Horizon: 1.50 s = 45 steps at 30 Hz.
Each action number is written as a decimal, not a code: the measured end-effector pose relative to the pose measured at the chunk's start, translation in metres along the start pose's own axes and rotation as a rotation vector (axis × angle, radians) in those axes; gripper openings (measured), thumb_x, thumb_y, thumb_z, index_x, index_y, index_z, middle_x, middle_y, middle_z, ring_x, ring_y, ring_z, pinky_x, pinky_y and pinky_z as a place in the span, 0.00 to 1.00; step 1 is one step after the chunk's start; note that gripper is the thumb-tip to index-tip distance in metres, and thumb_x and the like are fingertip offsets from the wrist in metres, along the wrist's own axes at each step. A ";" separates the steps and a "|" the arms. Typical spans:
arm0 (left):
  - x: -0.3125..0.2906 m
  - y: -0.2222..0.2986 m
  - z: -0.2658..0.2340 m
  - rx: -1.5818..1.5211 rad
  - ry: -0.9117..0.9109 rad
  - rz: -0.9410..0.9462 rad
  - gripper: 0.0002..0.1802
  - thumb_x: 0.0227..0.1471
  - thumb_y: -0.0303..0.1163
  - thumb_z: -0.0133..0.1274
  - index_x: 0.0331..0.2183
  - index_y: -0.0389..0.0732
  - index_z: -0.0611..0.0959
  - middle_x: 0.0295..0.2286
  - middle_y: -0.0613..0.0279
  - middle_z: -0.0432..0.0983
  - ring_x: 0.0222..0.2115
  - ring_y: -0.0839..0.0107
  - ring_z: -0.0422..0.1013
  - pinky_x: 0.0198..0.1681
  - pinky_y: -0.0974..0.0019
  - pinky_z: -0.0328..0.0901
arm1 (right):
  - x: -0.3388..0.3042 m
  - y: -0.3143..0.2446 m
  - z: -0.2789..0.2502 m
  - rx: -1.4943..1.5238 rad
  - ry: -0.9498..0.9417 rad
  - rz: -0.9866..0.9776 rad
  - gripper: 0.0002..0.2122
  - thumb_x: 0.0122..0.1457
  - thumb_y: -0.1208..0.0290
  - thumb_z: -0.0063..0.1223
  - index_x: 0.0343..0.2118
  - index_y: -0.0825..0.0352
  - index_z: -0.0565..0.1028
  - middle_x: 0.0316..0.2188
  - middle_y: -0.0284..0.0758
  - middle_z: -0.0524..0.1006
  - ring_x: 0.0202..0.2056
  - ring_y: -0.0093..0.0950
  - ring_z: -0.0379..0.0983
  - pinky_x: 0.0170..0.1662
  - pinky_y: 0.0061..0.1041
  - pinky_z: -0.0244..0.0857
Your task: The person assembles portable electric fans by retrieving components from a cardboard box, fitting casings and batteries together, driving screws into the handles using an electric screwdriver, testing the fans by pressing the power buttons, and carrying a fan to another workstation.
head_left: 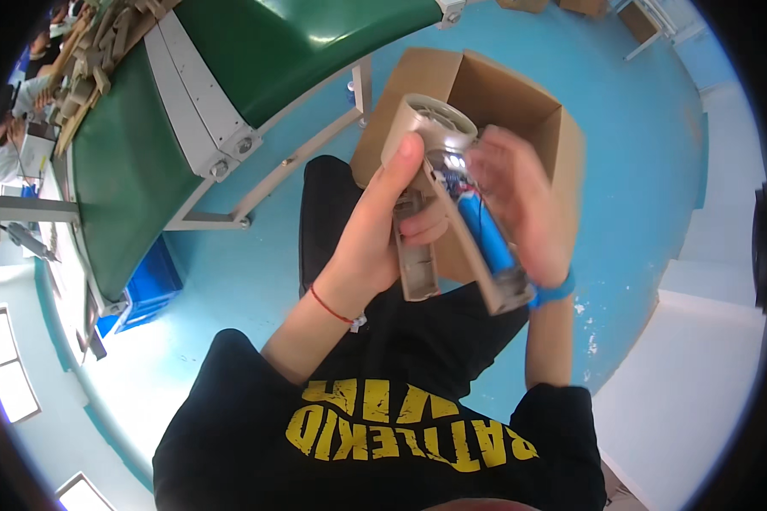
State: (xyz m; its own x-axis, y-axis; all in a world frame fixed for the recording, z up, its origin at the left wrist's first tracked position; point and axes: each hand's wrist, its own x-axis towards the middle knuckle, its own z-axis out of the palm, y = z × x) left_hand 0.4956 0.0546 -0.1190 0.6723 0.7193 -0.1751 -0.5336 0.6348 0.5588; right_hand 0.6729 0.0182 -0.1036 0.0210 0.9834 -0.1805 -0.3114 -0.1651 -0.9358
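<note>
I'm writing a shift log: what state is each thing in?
Casing: open, two lower parts spread apart
Blue cylinder: exposed inside one part
Cardboard box: open
Left hand: holding the casing
Right hand: blurred; grip unclear
Conveyor belt: running or stopped, cannot tell

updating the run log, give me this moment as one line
left hand: grips opened beige device | right hand: blurred, contact unclear | blue cylinder: exposed | cardboard box: open

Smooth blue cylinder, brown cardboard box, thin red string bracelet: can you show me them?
Smooth blue cylinder (488, 237): head view, its middle.
Brown cardboard box (569, 163): head view, right wall.
Thin red string bracelet (329, 310): head view, its band.
</note>
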 end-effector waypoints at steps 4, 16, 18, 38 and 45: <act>0.021 -0.017 0.004 -0.117 0.034 0.081 0.35 0.58 0.58 0.41 0.46 0.33 0.74 0.17 0.74 0.62 0.15 0.87 0.53 0.18 0.82 0.51 | -0.054 0.031 0.022 0.441 -0.282 0.499 0.23 0.64 0.67 0.43 0.60 0.65 0.55 0.42 0.40 0.73 0.37 0.30 0.75 0.39 0.25 0.70; 0.029 -0.006 -0.016 -0.079 -0.096 0.285 0.36 0.59 0.56 0.40 0.57 0.37 0.61 0.49 0.55 0.66 0.46 0.64 0.69 0.48 0.58 0.67 | -0.067 0.075 -0.018 0.186 0.328 0.118 0.23 0.62 0.74 0.43 0.61 0.65 0.58 0.33 0.35 0.74 0.25 0.19 0.70 0.26 0.15 0.64; 0.024 -0.006 -0.015 0.065 -0.046 0.339 0.37 0.57 0.52 0.48 0.58 0.40 0.59 0.52 0.55 0.64 0.49 0.66 0.66 0.52 0.58 0.63 | -0.062 0.046 -0.013 -0.084 0.370 0.003 0.22 0.63 0.72 0.42 0.61 0.65 0.60 0.31 0.32 0.73 0.27 0.17 0.67 0.30 0.14 0.62; 0.008 0.006 -0.017 0.221 -0.023 0.350 0.43 0.46 0.34 0.64 0.59 0.42 0.59 0.55 0.56 0.61 0.56 0.65 0.60 0.56 0.58 0.60 | -0.062 -0.011 0.019 -0.942 0.242 -0.558 0.20 0.46 0.82 0.60 0.46 0.60 0.78 0.37 0.39 0.70 0.35 0.35 0.71 0.38 0.27 0.68; 0.005 0.008 -0.006 0.341 0.050 0.407 0.46 0.38 0.29 0.67 0.58 0.42 0.61 0.55 0.50 0.61 0.50 0.62 0.66 0.54 0.59 0.63 | -0.061 0.002 0.031 -1.087 0.305 -0.662 0.22 0.41 0.78 0.66 0.43 0.55 0.80 0.36 0.38 0.70 0.34 0.35 0.71 0.35 0.29 0.68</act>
State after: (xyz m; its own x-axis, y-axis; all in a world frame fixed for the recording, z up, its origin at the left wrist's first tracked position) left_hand 0.4916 0.0651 -0.1201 0.4158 0.9062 0.0772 -0.5434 0.1795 0.8201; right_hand 0.6419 -0.0400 -0.0853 0.1310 0.8681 0.4788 0.7591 0.2229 -0.6117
